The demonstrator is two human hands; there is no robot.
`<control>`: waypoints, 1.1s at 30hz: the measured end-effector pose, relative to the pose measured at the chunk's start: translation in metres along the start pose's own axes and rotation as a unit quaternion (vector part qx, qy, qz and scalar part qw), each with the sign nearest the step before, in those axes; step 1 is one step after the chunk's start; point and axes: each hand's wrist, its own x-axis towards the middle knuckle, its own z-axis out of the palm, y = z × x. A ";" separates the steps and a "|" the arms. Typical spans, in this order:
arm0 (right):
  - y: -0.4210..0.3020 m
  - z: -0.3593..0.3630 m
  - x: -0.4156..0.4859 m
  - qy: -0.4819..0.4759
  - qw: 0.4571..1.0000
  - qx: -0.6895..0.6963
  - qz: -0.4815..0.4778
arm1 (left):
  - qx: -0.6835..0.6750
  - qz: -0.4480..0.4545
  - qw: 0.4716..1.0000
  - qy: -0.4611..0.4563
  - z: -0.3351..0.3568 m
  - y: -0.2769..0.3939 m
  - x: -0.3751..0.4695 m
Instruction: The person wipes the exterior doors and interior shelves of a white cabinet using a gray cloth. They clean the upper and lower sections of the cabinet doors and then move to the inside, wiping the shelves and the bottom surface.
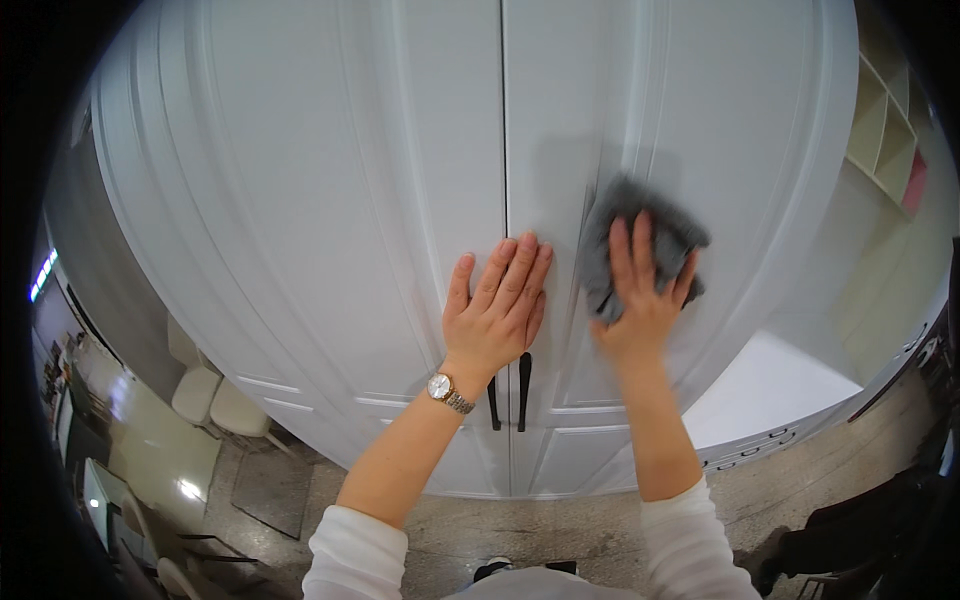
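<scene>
My right hand [641, 300] presses a grey cloth [660, 206] against the right door of a white panelled cabinet [285, 195]. The hand and cloth look slightly blurred. My left hand [495, 307], with a wristwatch [440, 386] on its wrist, lies flat across the gap between the two doors, its fingers pointing up and holding nothing. Just below it are two black door handles [524, 394], the left one partly covered by my wrist.
At the right are a low white drawer unit [772, 390] and wall shelves [885, 127]. Pale chairs [232, 409] stand at the lower left, near a floor mat [271, 487]. Something dark [847, 525] lies or stands at the lower right.
</scene>
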 end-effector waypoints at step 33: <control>0.118 -0.043 0.010 0.089 0.992 0.003 0.092 | -0.161 0.020 0.987 0.017 -0.018 0.058 0.042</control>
